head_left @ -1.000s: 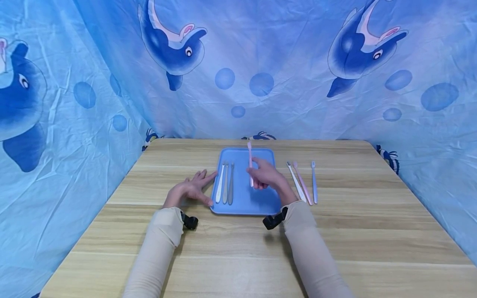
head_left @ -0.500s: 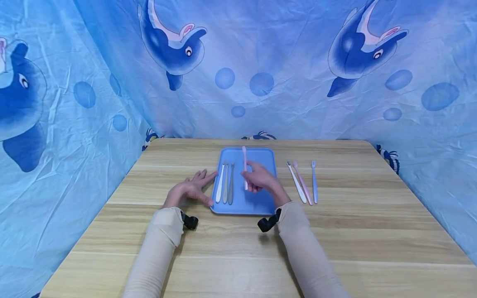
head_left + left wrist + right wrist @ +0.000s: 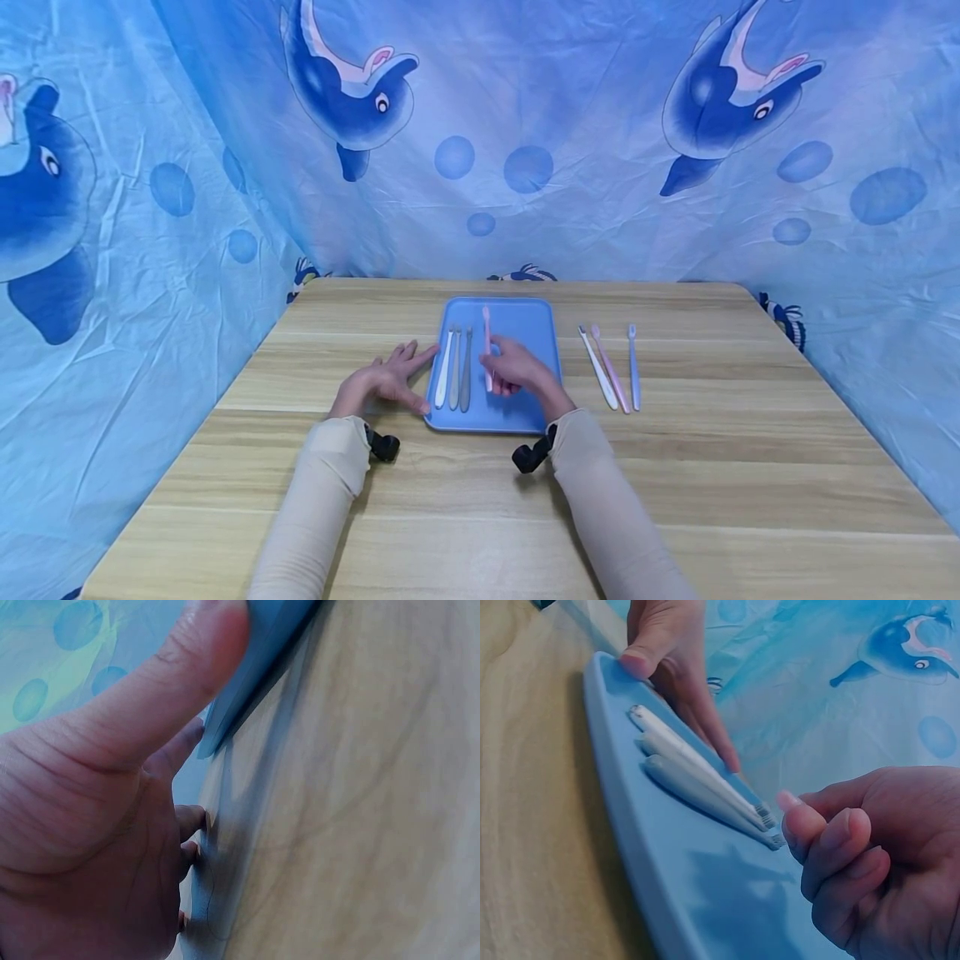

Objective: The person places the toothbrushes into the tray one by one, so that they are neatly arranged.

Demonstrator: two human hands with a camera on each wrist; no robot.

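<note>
My right hand [image 3: 517, 367] pinches a pink toothbrush [image 3: 487, 323] above the blue tray [image 3: 528, 312], its bristle end pointing away from me. In the right wrist view only a pink tip [image 3: 787, 799] of it shows at my fingers; the rest is hidden. Three toothbrushes lie side by side along the tray's left: a white one [image 3: 443, 379], a greyish one [image 3: 453, 379] and a dark grey one [image 3: 465, 379]. With fingers spread, my left hand [image 3: 386, 383] touches the tray's left side, the thumb at its near left corner. The left wrist view shows that thumb [image 3: 187, 667] against the rim.
On the wooden table [image 3: 720, 483], right of the tray, lie a white toothbrush [image 3: 602, 379], another pink toothbrush [image 3: 612, 371] and a bluish-purple toothbrush [image 3: 633, 371]. The white and pink ones nearly touch at their handles. A blue dolphin-print cloth [image 3: 585, 225] hangs behind the table.
My right hand has carried the pink toothbrush leftward and a little toward me, closer to the three toothbrushes in the tray. My left hand has stayed at the tray's edge.
</note>
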